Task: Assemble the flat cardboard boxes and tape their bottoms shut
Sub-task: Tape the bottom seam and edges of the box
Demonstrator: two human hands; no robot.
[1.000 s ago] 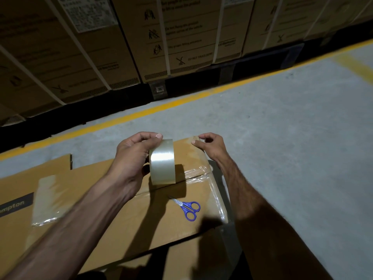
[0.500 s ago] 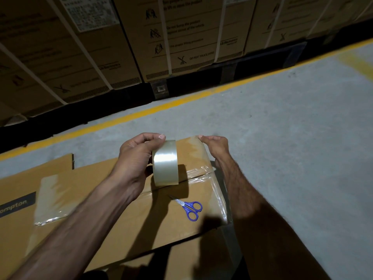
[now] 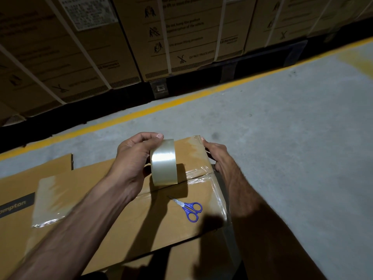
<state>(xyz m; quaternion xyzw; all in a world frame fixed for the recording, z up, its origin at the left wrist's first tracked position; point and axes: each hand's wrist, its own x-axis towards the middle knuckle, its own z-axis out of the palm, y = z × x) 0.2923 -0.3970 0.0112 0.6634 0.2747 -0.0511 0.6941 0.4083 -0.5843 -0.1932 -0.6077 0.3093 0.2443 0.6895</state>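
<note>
An assembled cardboard box (image 3: 125, 215) lies in front of me with its flaps closed and clear tape along the seam and over its right end. My left hand (image 3: 133, 160) grips a roll of clear tape (image 3: 163, 162) upright on the box top near the seam. My right hand (image 3: 215, 153) rests over the box's far right edge, fingers pressing the tape end down the side. Blue-handled scissors (image 3: 189, 209) lie on the box just in front of the roll.
A flat cardboard sheet (image 3: 34, 170) with a dark printed band lies under the box at the left. Grey concrete floor (image 3: 292, 138) spreads to the right. A yellow floor line (image 3: 181, 100) runs ahead, with stacked strapped cartons (image 3: 181, 37) behind it.
My right hand has slid from the top corner of the box down over its right edge. The left hand and tape roll have stayed almost still.
</note>
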